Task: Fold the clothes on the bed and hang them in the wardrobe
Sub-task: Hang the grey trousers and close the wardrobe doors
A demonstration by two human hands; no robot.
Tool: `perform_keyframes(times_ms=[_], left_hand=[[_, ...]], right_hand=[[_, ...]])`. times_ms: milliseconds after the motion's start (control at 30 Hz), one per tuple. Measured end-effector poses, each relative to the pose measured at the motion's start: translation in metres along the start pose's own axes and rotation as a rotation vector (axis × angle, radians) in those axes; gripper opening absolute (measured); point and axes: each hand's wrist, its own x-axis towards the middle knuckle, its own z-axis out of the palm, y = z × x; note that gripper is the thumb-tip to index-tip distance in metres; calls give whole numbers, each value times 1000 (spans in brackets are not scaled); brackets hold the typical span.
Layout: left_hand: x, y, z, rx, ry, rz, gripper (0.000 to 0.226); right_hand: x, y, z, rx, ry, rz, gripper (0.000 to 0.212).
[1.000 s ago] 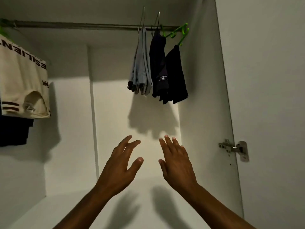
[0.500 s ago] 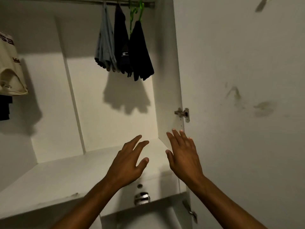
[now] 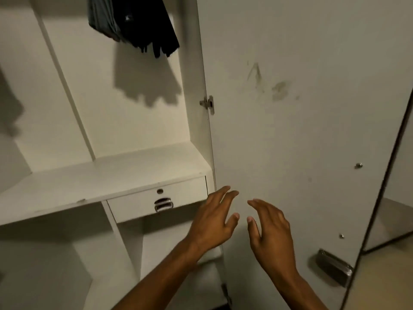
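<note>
Both hands are raised in front of the open wardrobe (image 3: 143, 121), empty, with fingers loosely spread. Left hand (image 3: 214, 222) is seen from the back, fingers extended toward the inner edge of the wardrobe door (image 3: 290, 130), thumb set apart; contact with the door edge cannot be confirmed. Right hand (image 3: 271, 229) is just beside it, in front of the door's inner face, fingers slightly curved and thumb pointing toward the left hand. A narrow gap separates the two thumbs.

Hanging clothes (image 3: 134, 23) occupy the top of the right compartment: one grey-blue garment and dark garments side by side, lower hems visible, hangers out of view. Their shadow falls on the back panel below.

White shelf (image 3: 93, 182) spans the compartment beneath the clothes. Drawer (image 3: 138, 204) sits directly under the shelf at the right, fitted with a metal handle (image 3: 163, 205) and a round keyhole above it. Hinge (image 3: 207, 104) joins the door to the side panel. Metal door handle (image 3: 334, 267) is mounted low on the door, right of the right hand. Smudges mark the door's upper face.
</note>
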Motion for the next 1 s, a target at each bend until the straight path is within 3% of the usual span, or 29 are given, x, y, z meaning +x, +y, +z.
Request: perform_keyframes(times_ms=[100,200,300,433,567,733,867,1000], left_hand=[[-37,1,50,-72,-68,-103,58],[-77,4,91,-161,-94,-165,55],[-107,11,116,-224,-151,-197,56],[-134,27,136,-313,-214,-211,65],[-152,41,157,-370,-227,-178,56],[-168,60,173,-406,-269,-182,55],[-168,69,178,-414,-277,-238,56],[-165,76,185,-417,-288,-277,57]], right_hand=[[-58,26,4,62,-212,223,41],[-105,42,1,59,-293,359,43],[-137,56,-7,75,-214,451,40],[-156,72,-26,93,36,625,27],[-156,94,-42,63,170,759,51],[-148,108,-47,236,60,851,81],[-149,118,-48,229,71,855,76],[-147,121,-55,179,59,818,56]])
